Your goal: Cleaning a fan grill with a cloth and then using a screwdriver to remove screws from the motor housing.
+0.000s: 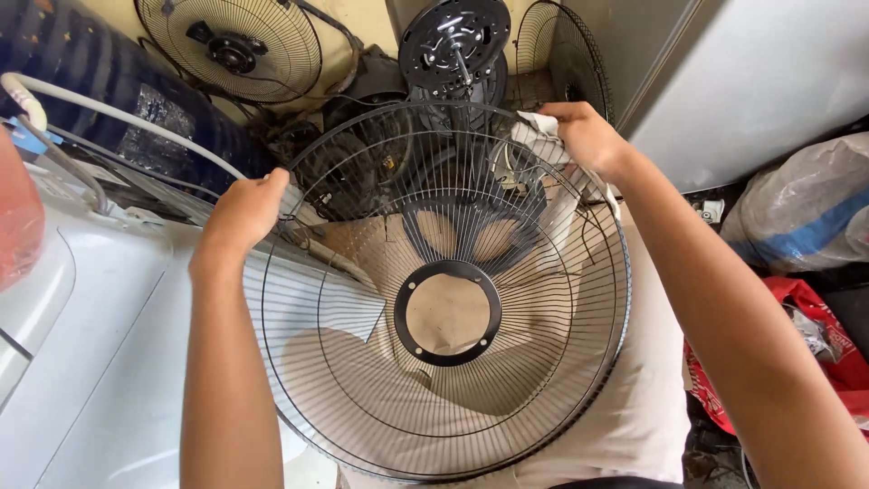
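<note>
Between both hands [244, 210] [587, 136], a fan grille [444, 308] (cloth [540, 138] on rim).

3 fan grilles [444, 299], 1 cloth [540, 136], 2 hands [246, 208], 1 motor [454, 41].

fan grill [471, 398] fills the lap, fan parts [453, 45] crowd behind, white appliance [90, 362] blocks left
</note>
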